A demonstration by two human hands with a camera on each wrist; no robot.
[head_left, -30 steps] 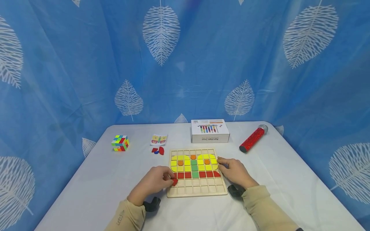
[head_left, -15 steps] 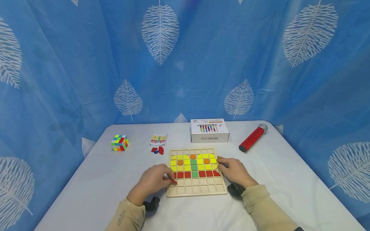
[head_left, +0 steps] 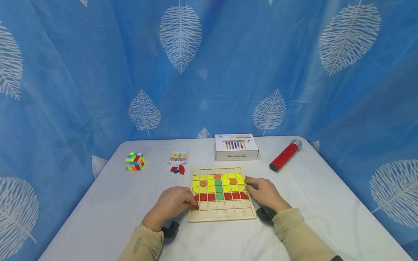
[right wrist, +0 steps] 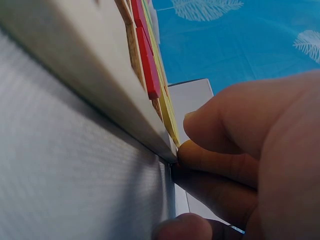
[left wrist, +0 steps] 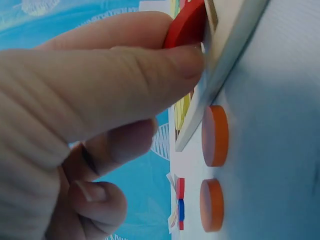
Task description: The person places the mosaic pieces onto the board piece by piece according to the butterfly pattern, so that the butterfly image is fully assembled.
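My left hand (head_left: 173, 202) pinches a red piece with a curved edge (left wrist: 186, 26) between thumb and forefinger. It holds the piece over the left edge of a wooden grid board (head_left: 225, 214). Yellow, green, red and orange pieces fill part of the grid in a butterfly-like pattern. At the board's right edge rests my right hand (head_left: 267, 193); in the right wrist view its fingers (right wrist: 212, 162) touch the board's side, with the thumb apart from it. Two orange discs (left wrist: 215, 136) lie on the table beside the board in the left wrist view, hidden in the head view.
Behind the board's left corner lie red and blue pieces (head_left: 177, 169) and a pattern card (head_left: 179, 157). A puzzle cube (head_left: 135, 161) stands at the far left. A white box (head_left: 237, 155) is behind the board, and a red glittery microphone-shaped tube (head_left: 285, 157) lies to the right.
My left hand has tilted the red piece on edge, then turned it and lowered it at the board's left edge. The right hand has stayed against the board.
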